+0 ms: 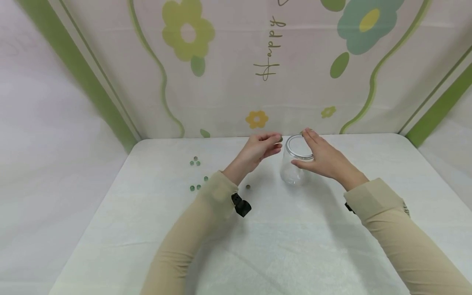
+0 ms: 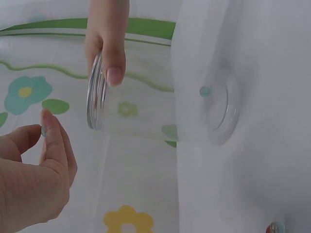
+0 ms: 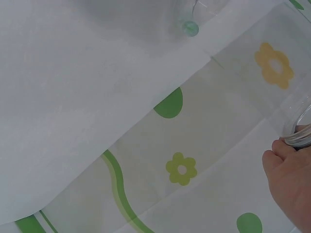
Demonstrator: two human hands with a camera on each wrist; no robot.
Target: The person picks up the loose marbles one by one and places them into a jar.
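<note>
A clear jar (image 1: 293,174) stands upright on the white table, a silvery ring (image 2: 97,97) round its top. My right hand (image 1: 326,159) grips the jar at that ring, thumb on the near side and fingers on the far side. Left of the jar mouth, my left hand (image 1: 261,148) pinches a small green glass marble (image 1: 281,139) between thumb and fingertips, at about rim height. Another green marble (image 2: 205,91) shows through the glass at the jar's bottom. One darker marble (image 1: 248,187) lies on the table beside the left wrist.
Two small groups of green marbles lie at the left of the table, a farther one (image 1: 195,158) and a nearer one (image 1: 198,187) close to the left sleeve. A flower-printed cloth (image 1: 228,94) hangs behind the table's back edge, near the jar.
</note>
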